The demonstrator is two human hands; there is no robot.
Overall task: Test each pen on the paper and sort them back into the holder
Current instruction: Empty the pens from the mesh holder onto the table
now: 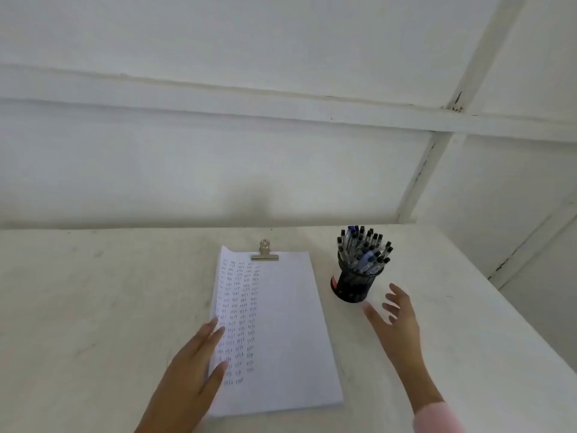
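A white stack of paper lies on the table, held at its top by a metal clip. Its left half carries columns of small pen marks. My left hand rests flat on the paper's left edge with straight fingers. To the right stands a black mesh holder full of several pens with black caps. My right hand hovers just right of and in front of the holder, fingers spread, holding nothing.
The white table runs to a white wall at the back and a corner at the right. A pink sleeve covers my right forearm.
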